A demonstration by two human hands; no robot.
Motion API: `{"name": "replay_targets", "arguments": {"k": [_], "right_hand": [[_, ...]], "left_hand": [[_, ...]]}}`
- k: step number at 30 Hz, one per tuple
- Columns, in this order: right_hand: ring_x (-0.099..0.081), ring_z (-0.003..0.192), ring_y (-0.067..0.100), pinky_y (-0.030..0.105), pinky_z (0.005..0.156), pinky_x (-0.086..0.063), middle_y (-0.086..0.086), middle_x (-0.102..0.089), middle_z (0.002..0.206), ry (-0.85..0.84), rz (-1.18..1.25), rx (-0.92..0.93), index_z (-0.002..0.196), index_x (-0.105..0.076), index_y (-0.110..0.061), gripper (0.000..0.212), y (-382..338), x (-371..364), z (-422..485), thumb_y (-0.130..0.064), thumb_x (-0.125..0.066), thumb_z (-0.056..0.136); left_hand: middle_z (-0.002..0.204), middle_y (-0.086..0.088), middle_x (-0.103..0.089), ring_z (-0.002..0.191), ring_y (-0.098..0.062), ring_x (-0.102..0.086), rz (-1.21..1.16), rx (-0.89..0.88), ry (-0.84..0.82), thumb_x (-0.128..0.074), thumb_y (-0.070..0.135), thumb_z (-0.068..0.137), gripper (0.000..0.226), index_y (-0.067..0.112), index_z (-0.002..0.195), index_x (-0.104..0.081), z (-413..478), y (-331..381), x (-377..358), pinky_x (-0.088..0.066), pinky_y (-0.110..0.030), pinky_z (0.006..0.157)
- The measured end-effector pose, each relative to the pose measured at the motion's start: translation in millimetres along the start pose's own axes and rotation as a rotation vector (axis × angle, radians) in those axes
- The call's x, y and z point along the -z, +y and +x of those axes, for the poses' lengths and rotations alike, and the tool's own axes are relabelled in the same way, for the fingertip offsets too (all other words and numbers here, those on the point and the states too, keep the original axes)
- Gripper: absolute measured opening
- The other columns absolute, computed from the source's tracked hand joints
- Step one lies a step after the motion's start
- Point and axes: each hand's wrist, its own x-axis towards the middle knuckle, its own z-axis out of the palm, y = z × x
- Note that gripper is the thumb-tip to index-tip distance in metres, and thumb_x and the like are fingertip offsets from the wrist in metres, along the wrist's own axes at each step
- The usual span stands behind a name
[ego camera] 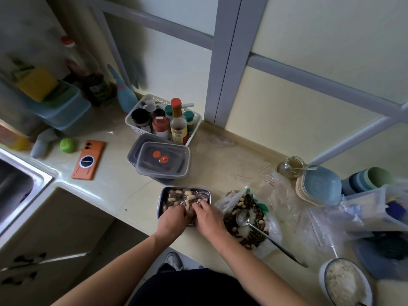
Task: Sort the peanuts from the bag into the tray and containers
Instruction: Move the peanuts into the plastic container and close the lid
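Observation:
A shallow metal tray [163,196] sits at the counter's front edge and holds peanuts [187,197] mixed with dark seeds. Both my hands are down in its near half. My left hand [173,217] shows its back, with the fingers bent into the mix and their tips hidden. My right hand [207,214] lies beside it, fingertips resting on the peanuts. Right of the tray, an open clear bag [273,230] holds more peanuts and dark seeds, with a metal ladle [242,217] lying in it. Stacked clear lidded containers [163,161] stand behind the tray.
A white basket of bottles [132,122] stands by the wall. An orange phone [88,160] and a green ball [67,145] lie left, near the sink [28,171]. To the right are a glass jar [290,167], stacked blue plates [318,184], plastic bags and a bowl [344,283].

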Motion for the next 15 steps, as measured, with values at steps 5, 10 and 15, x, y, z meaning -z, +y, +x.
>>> {"name": "replay_targets", "arguments": {"k": [5, 10, 15], "right_hand": [[-0.059, 0.099, 0.033, 0.048, 0.080, -0.055, 0.006, -0.045, 0.123, 0.013, 0.022, -0.012, 0.119, -0.062, -0.020, 0.032, 3.2, -10.7, 3.2, 0.000, -0.050, 0.097], [-0.063, 0.105, 0.035, 0.042, 0.085, -0.055, 0.007, -0.054, 0.122, -0.094, -0.009, -0.025, 0.117, -0.065, -0.022, 0.029, 1.5, -1.1, 22.4, -0.008, -0.057, 0.093], [-0.067, 0.095, 0.027, 0.035, 0.086, -0.053, 0.007, -0.073, 0.102, 0.098, 0.294, -0.132, 0.107, -0.073, -0.016, 0.017, -8.8, 33.9, 56.2, -0.020, -0.067, 0.092]], "left_hand": [[0.102, -0.009, -0.073, 0.094, -0.032, -0.070, 0.143, -0.045, 0.005, -0.044, 0.024, 0.097, 0.028, 0.016, 0.100, -0.071, -1.1, 2.3, -7.4, -0.047, -0.035, 0.068], [0.098, -0.008, -0.073, 0.092, -0.031, -0.069, 0.123, -0.018, 0.040, -0.045, 0.025, 0.094, 0.026, 0.016, 0.094, -0.069, -2.3, 6.3, 8.8, -0.045, -0.034, 0.067], [0.079, 0.002, -0.060, 0.069, -0.021, -0.056, -0.151, 0.020, 0.444, -0.047, 0.026, 0.098, 0.016, 0.023, 0.082, -0.046, 2.2, -1.9, 48.0, -0.041, -0.034, 0.058]]}}
